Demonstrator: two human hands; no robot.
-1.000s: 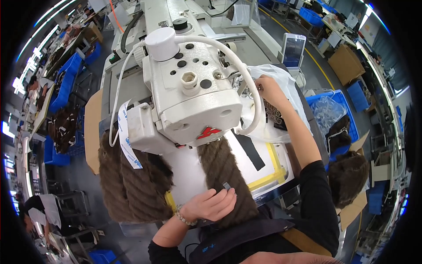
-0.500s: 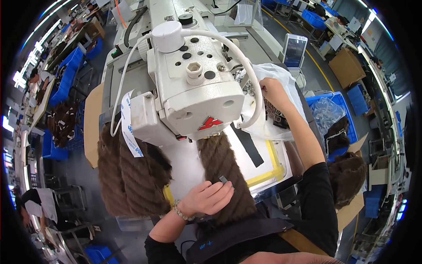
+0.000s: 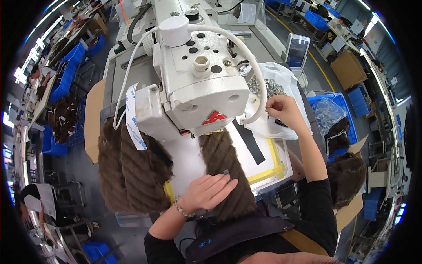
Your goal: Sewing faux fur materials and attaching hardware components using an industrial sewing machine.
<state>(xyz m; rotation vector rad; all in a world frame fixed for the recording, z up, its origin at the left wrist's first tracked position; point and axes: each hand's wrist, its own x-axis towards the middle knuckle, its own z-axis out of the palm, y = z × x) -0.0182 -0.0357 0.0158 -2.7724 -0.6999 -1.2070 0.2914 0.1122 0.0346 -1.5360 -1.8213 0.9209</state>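
Note:
My left hand [image 3: 206, 192] lies over a brown fur strip [image 3: 231, 203], fingers together on a small grey piece [image 3: 226, 172]. The strip runs up under the head of a white sewing machine [image 3: 198, 94]. My right hand [image 3: 281, 108] is pinched at the right of the machine, over white plastic sheeting [image 3: 290, 83] beside small metal fittings [image 3: 268, 86]. What it holds is too small to make out. A dark narrow strip [image 3: 250, 145] lies on the white, yellow-taped plate [image 3: 270, 169]. More brown fur [image 3: 129, 185] is piled at the left.
A screen [image 3: 296, 50] stands behind the sheeting. A blue crate [image 3: 345, 105] with plastic bags is at the right, near cardboard and fur [image 3: 349, 180]. A cardboard sheet [image 3: 92, 123] stands at the left. Other people [image 3: 44, 77] sit at benches along both sides.
My right hand has moved down and toward me, uncovering more of the metal fittings. My left hand and the grey piece have shifted slightly up along the fur strip.

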